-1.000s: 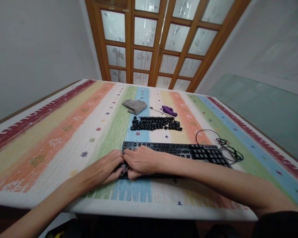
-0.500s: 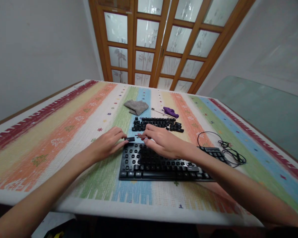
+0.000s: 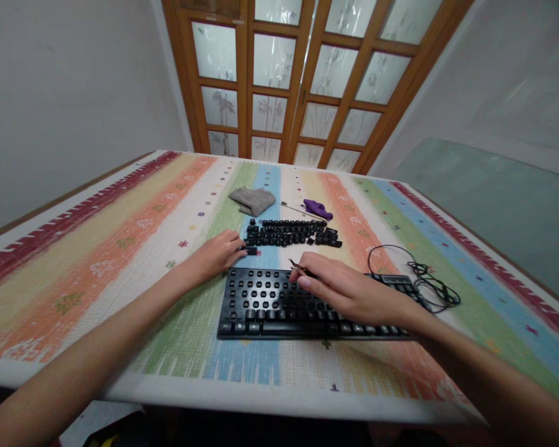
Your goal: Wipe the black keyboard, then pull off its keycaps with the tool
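A black keyboard lies in front of me with most of its left-side upper keys off, so bare key stems show; the bottom rows still carry keycaps. My left hand is beyond its top left corner, fingers closed on a wide black keycap at the near edge of the loose keycaps. Over the keyboard's middle, my right hand pinches a small thin tool. Its narrow tip points up and left; its exact kind is unclear. This hand hides part of the keyboard.
Behind the loose keycaps lie a grey cloth, a thin stick-like brush and a purple cloth. A coiled black cable sits at the keyboard's right. A striped tablecloth covers the table.
My left hand has carried the wide keycap away from the keyboard's edge to the loose keycaps. My right hand has drawn back to the right with the tool, uncovering more bare stems.
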Demonstrator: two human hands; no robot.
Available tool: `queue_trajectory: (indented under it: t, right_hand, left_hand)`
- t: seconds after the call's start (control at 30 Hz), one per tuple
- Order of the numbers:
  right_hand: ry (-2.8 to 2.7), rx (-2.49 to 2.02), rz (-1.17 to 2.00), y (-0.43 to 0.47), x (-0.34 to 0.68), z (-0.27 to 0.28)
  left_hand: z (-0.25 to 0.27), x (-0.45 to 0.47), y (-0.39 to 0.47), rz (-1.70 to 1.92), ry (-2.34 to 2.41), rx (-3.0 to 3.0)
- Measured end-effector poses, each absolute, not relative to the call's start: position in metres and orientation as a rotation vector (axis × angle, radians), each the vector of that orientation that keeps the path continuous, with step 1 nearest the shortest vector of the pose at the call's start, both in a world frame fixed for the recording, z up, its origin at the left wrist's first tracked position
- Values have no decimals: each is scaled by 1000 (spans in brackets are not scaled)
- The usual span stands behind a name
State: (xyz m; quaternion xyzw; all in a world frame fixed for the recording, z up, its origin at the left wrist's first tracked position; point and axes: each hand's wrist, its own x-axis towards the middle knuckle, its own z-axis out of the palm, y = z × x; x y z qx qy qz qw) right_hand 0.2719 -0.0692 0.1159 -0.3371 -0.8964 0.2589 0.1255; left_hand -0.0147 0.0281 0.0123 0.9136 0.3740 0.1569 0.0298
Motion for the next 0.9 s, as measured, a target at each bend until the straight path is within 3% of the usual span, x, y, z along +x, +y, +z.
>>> queue_trajectory:
  t: [0.27, 0.9]
  right_hand:
    - [-2621, -974, 542, -70, 275, 122]
    - [-2447, -837, 933, -70, 241, 89]
  left_hand:
    - [9, -14, 29, 502, 1175, 2878]
    - [5, -19, 26, 601, 1134, 2819]
